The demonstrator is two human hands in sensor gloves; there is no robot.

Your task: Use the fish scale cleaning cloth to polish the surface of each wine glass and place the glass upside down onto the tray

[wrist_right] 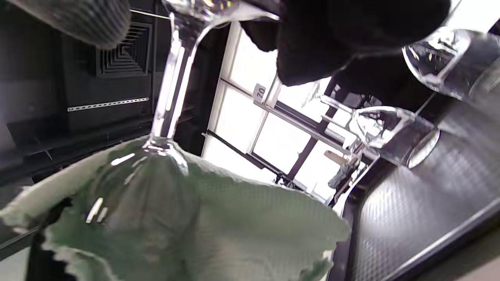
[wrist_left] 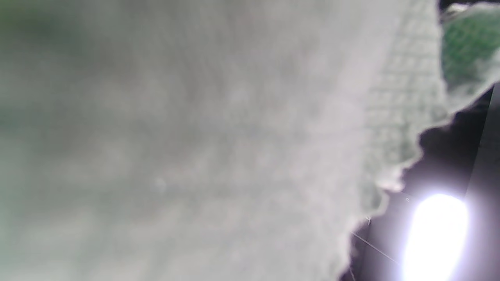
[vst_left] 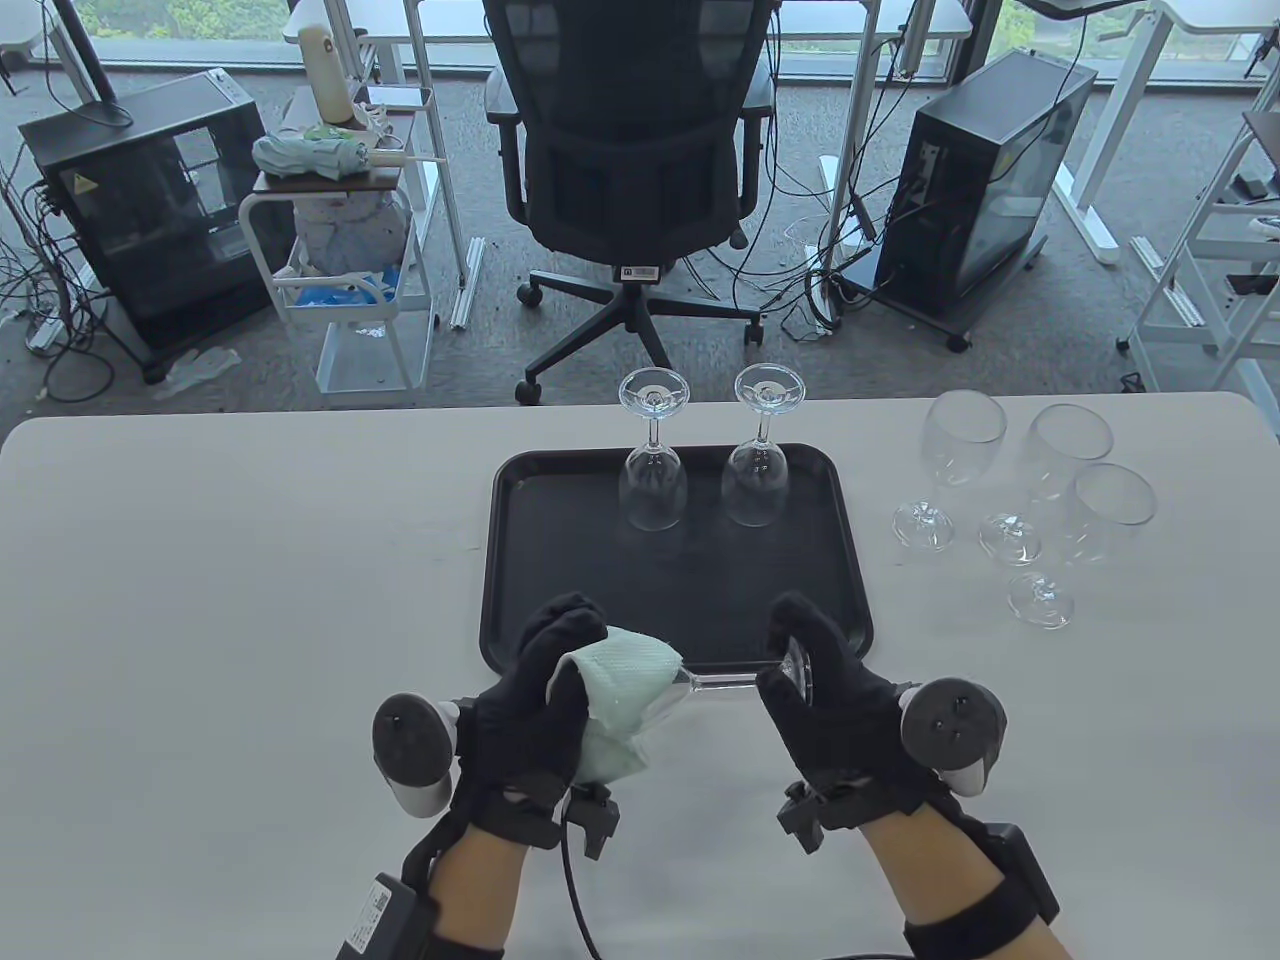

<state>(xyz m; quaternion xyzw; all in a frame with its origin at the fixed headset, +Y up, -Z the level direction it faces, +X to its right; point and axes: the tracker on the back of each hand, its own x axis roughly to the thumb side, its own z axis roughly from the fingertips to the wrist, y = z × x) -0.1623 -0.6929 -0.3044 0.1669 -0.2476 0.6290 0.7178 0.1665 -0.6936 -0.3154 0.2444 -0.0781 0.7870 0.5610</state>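
Observation:
A wine glass (vst_left: 725,682) lies sideways between my hands above the tray's near edge. My left hand (vst_left: 545,690) wraps the pale green fish scale cloth (vst_left: 620,700) around its bowl. My right hand (vst_left: 815,680) pinches the foot of the glass. In the right wrist view the stem (wrist_right: 170,89) runs down into the bowl, which sits inside the cloth (wrist_right: 242,226). The cloth (wrist_left: 195,148) fills nearly all of the left wrist view. Two glasses (vst_left: 652,470) (vst_left: 760,455) stand upside down at the back of the black tray (vst_left: 560,560).
Three upright wine glasses (vst_left: 955,450) (vst_left: 1060,460) (vst_left: 1105,515) stand on the white table (vst_left: 250,560) to the right of the tray. Beyond the far table edge are an office chair (vst_left: 635,170), a cart and computer cases on the floor.

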